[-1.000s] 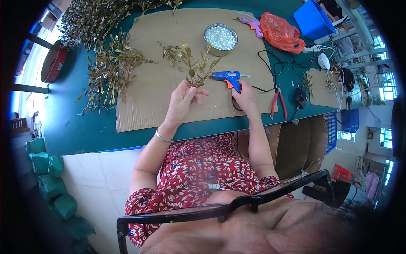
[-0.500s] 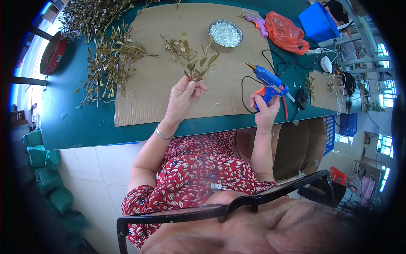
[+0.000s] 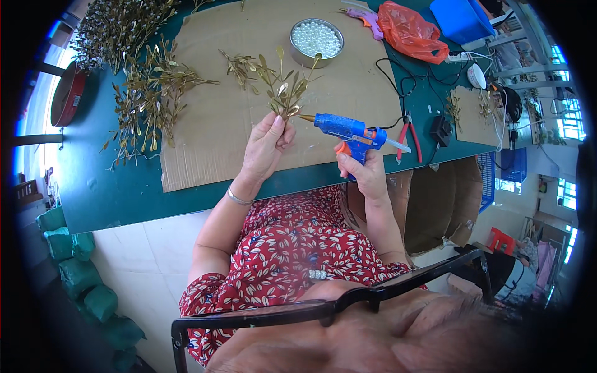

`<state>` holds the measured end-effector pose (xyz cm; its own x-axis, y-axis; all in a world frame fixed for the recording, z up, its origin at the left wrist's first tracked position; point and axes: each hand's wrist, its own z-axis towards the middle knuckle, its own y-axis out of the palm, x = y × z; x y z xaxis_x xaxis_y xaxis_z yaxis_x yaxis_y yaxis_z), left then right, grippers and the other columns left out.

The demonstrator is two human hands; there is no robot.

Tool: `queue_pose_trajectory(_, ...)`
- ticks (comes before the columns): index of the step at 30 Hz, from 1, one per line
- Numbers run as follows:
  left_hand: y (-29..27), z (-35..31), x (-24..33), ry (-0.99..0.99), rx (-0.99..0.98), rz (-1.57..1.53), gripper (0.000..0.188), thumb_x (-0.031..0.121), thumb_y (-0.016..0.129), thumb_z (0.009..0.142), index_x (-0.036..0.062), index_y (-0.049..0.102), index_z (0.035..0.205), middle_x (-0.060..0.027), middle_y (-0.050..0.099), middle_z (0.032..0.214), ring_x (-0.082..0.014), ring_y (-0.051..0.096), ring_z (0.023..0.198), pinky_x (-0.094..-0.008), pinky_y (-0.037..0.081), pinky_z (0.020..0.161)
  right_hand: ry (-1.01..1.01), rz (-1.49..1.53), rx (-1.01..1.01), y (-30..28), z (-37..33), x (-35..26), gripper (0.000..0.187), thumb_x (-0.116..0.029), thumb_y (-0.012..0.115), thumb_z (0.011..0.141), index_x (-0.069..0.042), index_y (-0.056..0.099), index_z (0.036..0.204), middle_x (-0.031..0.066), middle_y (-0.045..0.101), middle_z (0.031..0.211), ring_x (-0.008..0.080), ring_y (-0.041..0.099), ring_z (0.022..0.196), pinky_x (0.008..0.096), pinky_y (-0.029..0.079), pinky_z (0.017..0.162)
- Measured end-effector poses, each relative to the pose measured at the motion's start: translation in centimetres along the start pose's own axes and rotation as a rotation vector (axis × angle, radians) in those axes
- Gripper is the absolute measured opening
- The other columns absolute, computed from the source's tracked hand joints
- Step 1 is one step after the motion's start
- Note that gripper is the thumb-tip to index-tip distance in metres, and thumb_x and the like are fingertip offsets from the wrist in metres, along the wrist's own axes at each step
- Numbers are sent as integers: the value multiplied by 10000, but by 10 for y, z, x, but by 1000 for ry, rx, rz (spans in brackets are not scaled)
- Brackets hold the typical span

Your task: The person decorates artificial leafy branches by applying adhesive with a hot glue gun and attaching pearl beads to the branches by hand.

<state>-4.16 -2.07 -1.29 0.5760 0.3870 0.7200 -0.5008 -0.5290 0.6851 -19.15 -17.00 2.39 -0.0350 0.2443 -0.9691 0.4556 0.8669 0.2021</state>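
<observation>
Feed bright, even daylight from my end. Strongest light at left rim, blown white beyond table (image 3: 93,186) left edge; windows (image 3: 569,124) at right rim also clipped. Shadows soft, short, barely any under hands. Mild sheen on cardboard sheet (image 3: 217,118) middle. Fisheye bends table near edge into curve; black vignette fills all four corners. Centre sharp, leaf sprigs (image 3: 283,87) crisp. Glasses frame (image 3: 323,304) and face at bottom edge close, soft, out of focus

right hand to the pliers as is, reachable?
Probably not directly: the right hand is shut on the glue gun. The pliers lie close by with nothing between, but it must set the gun down first.
</observation>
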Motion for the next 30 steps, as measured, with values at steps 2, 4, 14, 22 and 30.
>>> queue_pose_trajectory(2, 0, 1, -1, 7, -7, -4, 256, 209, 372, 993, 29, 521, 1096, 17, 396, 684, -70, 308, 623, -205, 281, 574, 10, 10, -16, 0, 1, 0, 172, -81, 654, 805, -13, 608, 956, 18, 595, 792, 60, 530, 581, 196, 429, 520)
queue_pose_trajectory(4, 1, 1, 0, 5, -12, 19, 218, 204, 381, 991, 45, 521, 1045, 19, 392, 682, -69, 305, 624, -205, 271, 567, 16, 4, -21, 0, 2, 0, 170, -84, 655, 804, -13, 609, 952, 16, 593, 784, 60, 528, 578, 197, 428, 518)
queue_pose_trajectory(14, -4, -1, -4, 36, -29, 57, 233, 213, 385, 990, 42, 521, 1070, 25, 375, 682, -68, 296, 617, -207, 255, 552, 24, -20, -29, -2, 5, 0, 168, -90, 656, 803, -12, 609, 944, 14, 593, 788, 57, 525, 574, 195, 425, 508)
queue_pose_trajectory(22, -2, -3, 2, 20, 17, 109, 218, 195, 371, 991, 28, 511, 1010, 17, 376, 682, -73, 289, 618, -225, 295, 598, 60, -84, -36, -5, 4, -9, 191, -101, 663, 799, -14, 606, 960, 15, 594, 812, 60, 527, 597, 198, 434, 518)
queue_pose_trajectory(30, -11, -3, 2, 76, -4, 297, 229, 220, 398, 986, 44, 534, 1041, 43, 379, 672, -52, 299, 608, -196, 250, 540, 73, -166, -72, -11, 8, -16, 184, -131, 663, 805, -14, 615, 939, -1, 576, 717, 53, 513, 551, 190, 402, 492)
